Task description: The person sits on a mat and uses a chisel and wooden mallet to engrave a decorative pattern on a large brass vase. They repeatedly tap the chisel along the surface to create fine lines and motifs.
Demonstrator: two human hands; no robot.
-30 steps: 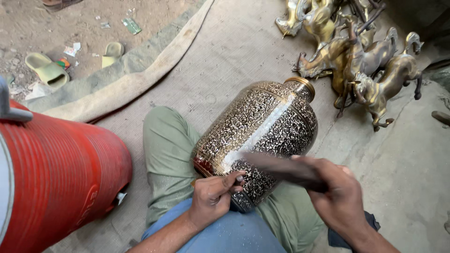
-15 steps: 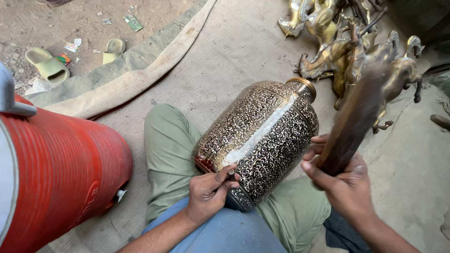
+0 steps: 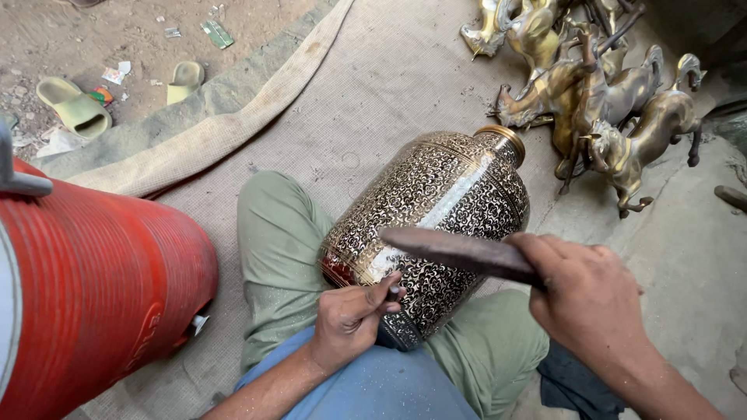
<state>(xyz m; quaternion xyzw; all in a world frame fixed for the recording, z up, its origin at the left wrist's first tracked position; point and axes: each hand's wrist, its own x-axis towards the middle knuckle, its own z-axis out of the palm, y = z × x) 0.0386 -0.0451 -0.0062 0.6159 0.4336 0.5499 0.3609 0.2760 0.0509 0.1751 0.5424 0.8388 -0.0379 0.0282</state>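
An engraved brass vase (image 3: 443,210) with dark scrollwork lies on its side across my lap, neck pointing away. My left hand (image 3: 350,315) pinches a small chisel (image 3: 391,291) against the vase's lower body near its base. My right hand (image 3: 587,299) grips a dark wooden mallet (image 3: 459,250), held flat over the vase just above the chisel. My legs in green trousers (image 3: 284,257) sit under the vase.
A big red ribbed cylinder (image 3: 93,288) lies at my left. Several brass horse figurines (image 3: 599,101) stand at the upper right. A folded canvas edge (image 3: 226,124) borders the mat; green sandals (image 3: 78,109) and litter lie on the dirt beyond.
The mallet was raised upright half a second ago and has come back down flat over the chisel. My left hand stays at the vase's base.
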